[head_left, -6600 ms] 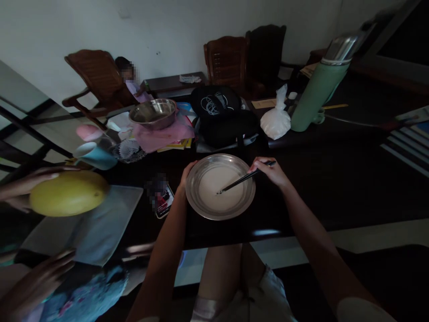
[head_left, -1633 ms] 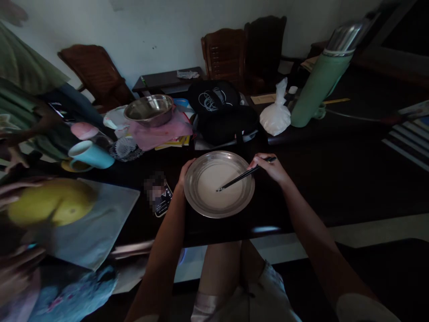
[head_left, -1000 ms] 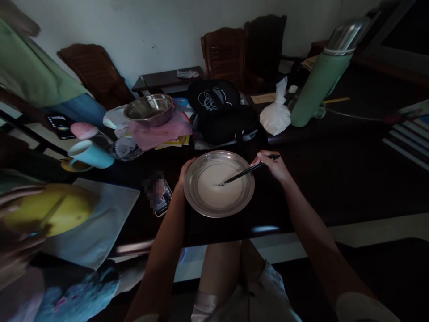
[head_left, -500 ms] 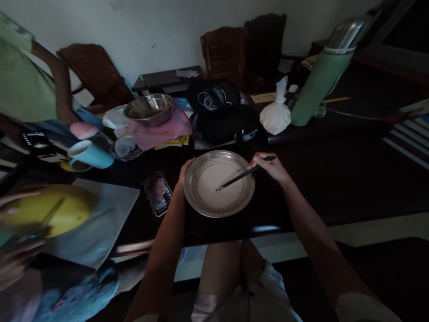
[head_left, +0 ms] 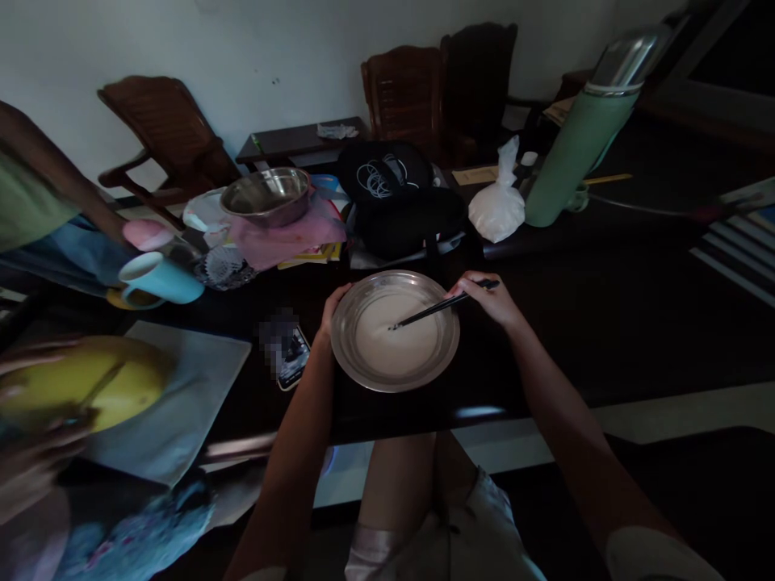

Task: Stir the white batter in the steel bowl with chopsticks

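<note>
A round metal plate [head_left: 345, 355] with pale white batter in it sits on the dark table right in front of me. My left hand [head_left: 331, 311] grips the plate's left rim. My right hand [head_left: 489, 297] is at the plate's right rim, closed on a pair of dark chopsticks [head_left: 433, 311]. Their tips dip into the batter near the plate's middle.
A phone [head_left: 291, 357] lies left of the plate. Behind it are a black bag [head_left: 403, 202], a white plastic bag [head_left: 496, 211], a green thermos [head_left: 575, 149], a steel bowl [head_left: 265, 194] on pink cloth and a blue mug [head_left: 158, 278]. At left, another person's hands cut a yellow melon [head_left: 90, 383] on a board [head_left: 175, 403].
The chopstick tips shift back and forth in the batter, now a little higher and left. At left, a person in green has moved away and the melon now rests on the board under a knife.
</note>
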A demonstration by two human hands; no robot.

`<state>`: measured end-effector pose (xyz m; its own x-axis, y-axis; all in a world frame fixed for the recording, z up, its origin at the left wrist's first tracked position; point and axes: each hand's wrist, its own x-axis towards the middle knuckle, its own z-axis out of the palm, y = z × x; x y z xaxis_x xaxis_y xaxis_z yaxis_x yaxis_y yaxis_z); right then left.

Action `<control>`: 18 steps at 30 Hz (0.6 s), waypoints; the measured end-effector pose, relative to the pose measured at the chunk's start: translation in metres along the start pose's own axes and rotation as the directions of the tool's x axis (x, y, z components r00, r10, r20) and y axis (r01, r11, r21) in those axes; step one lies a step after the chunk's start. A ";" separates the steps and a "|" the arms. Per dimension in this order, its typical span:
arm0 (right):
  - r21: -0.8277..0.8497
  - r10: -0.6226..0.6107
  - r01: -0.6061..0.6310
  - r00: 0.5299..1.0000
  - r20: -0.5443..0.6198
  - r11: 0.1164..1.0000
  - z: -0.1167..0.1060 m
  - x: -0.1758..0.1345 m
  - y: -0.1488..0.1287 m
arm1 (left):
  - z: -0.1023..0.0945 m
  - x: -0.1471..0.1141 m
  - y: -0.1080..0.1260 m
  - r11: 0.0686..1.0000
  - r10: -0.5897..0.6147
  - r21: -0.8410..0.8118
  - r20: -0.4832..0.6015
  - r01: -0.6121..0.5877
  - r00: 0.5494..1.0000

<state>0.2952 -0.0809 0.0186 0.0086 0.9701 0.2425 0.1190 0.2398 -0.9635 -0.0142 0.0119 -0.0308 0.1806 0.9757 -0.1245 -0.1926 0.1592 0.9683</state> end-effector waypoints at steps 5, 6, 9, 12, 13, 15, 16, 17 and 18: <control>0.028 0.002 -0.001 1.000 -0.023 1.000 -0.002 -0.001 0.001 | 0.004 0.007 0.008 0.983 -0.153 -0.097 0.058 0.158 0.986; 0.022 0.003 -0.003 1.000 0.008 1.000 -0.001 -0.001 0.000 | 0.004 0.006 0.008 0.981 -0.157 -0.102 0.072 0.164 0.985; 0.008 0.003 -0.003 0.998 0.059 1.000 0.002 -0.001 -0.001 | 0.002 0.006 0.007 0.988 -0.116 -0.093 0.104 0.126 0.988; 0.011 0.001 -0.001 1.000 -0.001 1.000 0.000 0.000 0.000 | 0.003 0.004 0.006 0.991 -0.089 -0.091 0.116 0.100 0.989; 0.017 0.001 -0.001 1.000 -0.021 1.000 -0.001 0.000 0.001 | 0.003 0.003 0.007 0.990 -0.090 -0.094 0.119 0.101 0.989; 0.023 0.004 -0.003 1.000 -0.022 1.000 -0.002 0.000 0.001 | 0.004 0.001 0.007 0.991 -0.079 -0.098 0.108 0.090 0.991; 0.022 0.005 -0.005 1.000 -0.005 1.000 -0.002 -0.001 0.000 | 0.004 0.000 0.007 0.993 -0.066 -0.095 0.095 0.074 0.993; 0.017 0.008 -0.008 1.000 0.019 1.000 -0.001 -0.001 0.000 | 0.005 0.000 0.007 0.995 -0.052 -0.084 0.080 0.059 0.995; 0.011 0.010 -0.010 0.999 0.044 1.000 0.000 -0.001 -0.001 | 0.005 0.000 0.008 0.997 -0.043 -0.068 0.066 0.047 0.997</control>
<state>0.2951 -0.0821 0.0194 -0.0335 0.9731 0.2280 0.1077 0.2303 -0.9671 -0.0112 0.0125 -0.0225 0.2515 0.9560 -0.1512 -0.2495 0.2150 0.9442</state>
